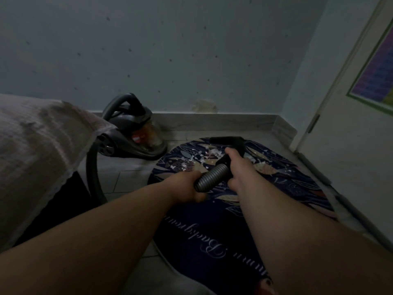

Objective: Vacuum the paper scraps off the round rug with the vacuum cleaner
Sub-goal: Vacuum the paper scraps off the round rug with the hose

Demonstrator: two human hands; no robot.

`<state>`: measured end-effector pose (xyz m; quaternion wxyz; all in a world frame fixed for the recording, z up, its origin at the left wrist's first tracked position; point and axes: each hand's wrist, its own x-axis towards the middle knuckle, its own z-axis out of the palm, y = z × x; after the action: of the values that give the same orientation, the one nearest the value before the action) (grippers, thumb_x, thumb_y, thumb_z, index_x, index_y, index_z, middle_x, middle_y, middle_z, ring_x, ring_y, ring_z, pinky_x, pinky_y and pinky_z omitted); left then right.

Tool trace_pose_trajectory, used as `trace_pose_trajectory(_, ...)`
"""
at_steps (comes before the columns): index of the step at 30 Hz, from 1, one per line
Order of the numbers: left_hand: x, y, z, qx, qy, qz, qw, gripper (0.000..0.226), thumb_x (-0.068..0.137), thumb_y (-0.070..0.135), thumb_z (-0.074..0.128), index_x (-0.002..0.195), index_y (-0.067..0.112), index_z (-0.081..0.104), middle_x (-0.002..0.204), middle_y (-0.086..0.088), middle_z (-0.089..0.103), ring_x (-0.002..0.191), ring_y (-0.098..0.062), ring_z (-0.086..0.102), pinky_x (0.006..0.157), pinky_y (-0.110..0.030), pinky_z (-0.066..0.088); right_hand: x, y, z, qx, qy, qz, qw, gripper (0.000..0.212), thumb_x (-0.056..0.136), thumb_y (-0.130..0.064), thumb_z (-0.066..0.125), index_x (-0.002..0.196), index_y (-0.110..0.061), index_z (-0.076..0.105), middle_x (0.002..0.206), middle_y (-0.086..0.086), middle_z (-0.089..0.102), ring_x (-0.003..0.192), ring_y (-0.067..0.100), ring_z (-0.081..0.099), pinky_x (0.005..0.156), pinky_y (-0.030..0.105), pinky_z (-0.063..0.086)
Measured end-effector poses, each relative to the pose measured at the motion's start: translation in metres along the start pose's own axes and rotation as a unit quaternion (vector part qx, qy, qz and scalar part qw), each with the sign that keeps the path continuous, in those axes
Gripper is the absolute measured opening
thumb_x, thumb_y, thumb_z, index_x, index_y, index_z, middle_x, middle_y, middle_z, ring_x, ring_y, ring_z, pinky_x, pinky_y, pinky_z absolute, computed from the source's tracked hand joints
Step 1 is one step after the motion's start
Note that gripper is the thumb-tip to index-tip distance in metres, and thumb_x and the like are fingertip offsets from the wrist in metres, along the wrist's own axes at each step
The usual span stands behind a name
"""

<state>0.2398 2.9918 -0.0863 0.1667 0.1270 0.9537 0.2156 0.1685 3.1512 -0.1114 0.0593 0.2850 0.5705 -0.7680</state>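
Observation:
A dark blue round rug [212, 226] with a leaf pattern and white script lies on the tiled floor. White paper scraps [197, 159] are strewn over its far part. My right hand [235, 165] grips the black hose handle [226, 159], whose black nozzle [227, 139] hovers over the rug's far edge beyond the scraps. My left hand [188, 189] holds the ribbed grey hose [212, 177] just behind the handle. The dark canister vacuum cleaner [131, 130] sits on the floor at the rug's far left.
A bed with a pale cover [38, 150] fills the left side; the hose [93, 173] loops down beside it. A wall with a skirting board [212, 122] runs behind the rug. On the right stands a white door [350, 124], close to the rug's edge.

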Motion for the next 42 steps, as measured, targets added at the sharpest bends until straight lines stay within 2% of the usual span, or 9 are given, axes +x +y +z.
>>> trace_pose_trajectory(5,0.018,0.007,0.009,0.004,0.037,-0.020,0.999,0.046,0.080,0.036,0.066,0.118,0.015,0.052,0.118,-0.007,0.053,0.104,-0.022,0.054,0.084,-0.027,0.043,0.013,-0.005,0.002,-0.006,-0.029,0.009,1.000,0.076,0.072,-0.043,0.079,0.135,-0.012,0.049,0.112,0.015,0.064,0.091,0.034,0.067,0.073,0.047,0.059)
trace_pose_trajectory(8,0.034,-0.004,0.018,0.015,0.040,-0.021,0.999,0.049,0.075,0.037,0.068,0.115,0.014,0.051,0.119,-0.009,0.047,0.106,-0.024,0.052,0.091,-0.033,0.046,0.029,0.000,0.004,-0.028,-0.033,0.019,0.999,0.071,0.078,-0.043,0.076,0.134,-0.011,0.048,0.114,0.015,0.062,0.094,0.033,0.065,0.081,0.049,0.057)
trace_pose_trajectory(11,0.056,-0.019,0.025,0.026,0.033,-0.022,0.999,0.053,0.072,0.038,0.069,0.115,0.013,0.051,0.120,-0.008,0.044,0.109,-0.025,0.051,0.096,-0.037,0.045,0.051,0.011,0.006,-0.039,-0.031,0.031,0.998,0.075,0.078,-0.045,0.075,0.139,-0.013,0.044,0.118,0.015,0.061,0.095,0.032,0.065,0.078,0.046,0.058)
trace_pose_trajectory(17,0.103,-0.044,0.045,-0.020,0.003,-0.009,1.000,0.046,0.075,0.029,0.069,0.113,0.012,0.051,0.113,-0.008,0.056,0.100,-0.024,0.057,0.086,-0.034,0.049,0.102,0.032,0.006,-0.066,-0.004,0.031,0.997,0.083,0.080,-0.048,0.072,0.147,-0.019,0.031,0.122,0.013,0.057,0.099,0.032,0.063,0.086,0.052,0.056)
trace_pose_trajectory(20,0.126,-0.054,0.051,-0.046,-0.008,-0.005,0.999,0.048,0.077,0.026,0.068,0.118,0.015,0.046,0.108,-0.006,0.058,0.097,-0.023,0.058,0.082,-0.032,0.048,0.124,0.036,0.008,-0.076,0.019,0.029,0.996,0.078,0.083,-0.047,0.070,0.146,-0.026,0.028,0.119,0.011,0.055,0.100,0.032,0.061,0.089,0.054,0.054)
trace_pose_trajectory(24,0.158,-0.063,0.059,-0.060,-0.040,0.011,0.997,0.082,0.077,0.025,0.068,0.146,0.027,0.024,0.128,-0.008,0.055,0.111,-0.024,0.055,0.093,-0.032,0.047,0.155,0.040,0.012,-0.092,0.044,0.031,0.994,0.080,0.089,-0.043,0.064,0.151,-0.039,0.013,0.135,0.008,0.048,0.110,0.033,0.055,0.094,0.056,0.050)
trace_pose_trajectory(27,0.181,-0.068,0.062,-0.051,-0.066,0.013,0.996,0.094,0.078,0.025,0.067,0.150,0.031,0.007,0.137,-0.007,0.049,0.120,-0.024,0.051,0.096,-0.027,0.042,0.175,0.040,0.010,-0.101,0.047,0.039,0.993,0.079,0.093,-0.038,0.061,0.151,-0.046,0.008,0.136,0.008,0.046,0.106,0.032,0.055,0.095,0.056,0.049)
trace_pose_trajectory(34,0.224,-0.072,0.070,-0.067,-0.098,0.017,0.993,0.091,0.081,0.022,0.066,0.150,0.035,0.007,0.133,-0.004,0.051,0.115,-0.020,0.053,0.082,-0.016,0.034,0.213,0.043,0.002,-0.110,0.048,0.055,0.991,0.071,0.094,-0.038,0.058,0.148,-0.049,0.014,0.126,0.004,0.045,0.103,0.029,0.054,0.090,0.052,0.052)
trace_pose_trajectory(42,0.237,-0.073,0.079,-0.063,-0.114,0.012,0.991,0.092,0.081,0.024,0.065,0.149,0.037,0.005,0.134,-0.007,0.051,0.116,-0.022,0.053,0.084,-0.017,0.036,0.233,0.050,-0.003,-0.134,0.040,0.089,0.986,0.074,0.091,-0.041,0.060,0.145,-0.054,0.012,0.138,0.009,0.045,0.109,0.035,0.055,0.093,0.058,0.050)
